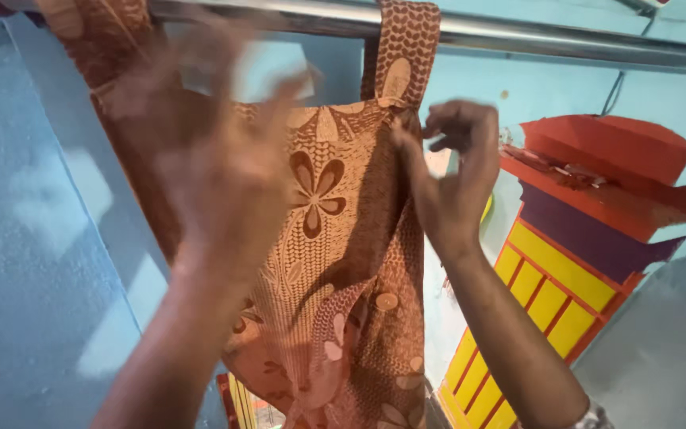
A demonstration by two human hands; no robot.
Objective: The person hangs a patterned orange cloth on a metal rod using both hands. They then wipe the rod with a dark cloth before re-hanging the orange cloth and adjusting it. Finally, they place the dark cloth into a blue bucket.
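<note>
Orange floral curtain (335,238) hangs long-axis down from the steel rod (518,36); my right hand (454,171) pinches its edge just under the loop, left hand (216,159) blurred, fingers spread, holding nothing.

A brown flowered curtain (335,238) hangs by a loop from a metal rod (518,36) against a turquoise wall (33,238). The right hand (454,171) pinches its edge; the left hand (216,159), blurred, is spread open before it.
</note>
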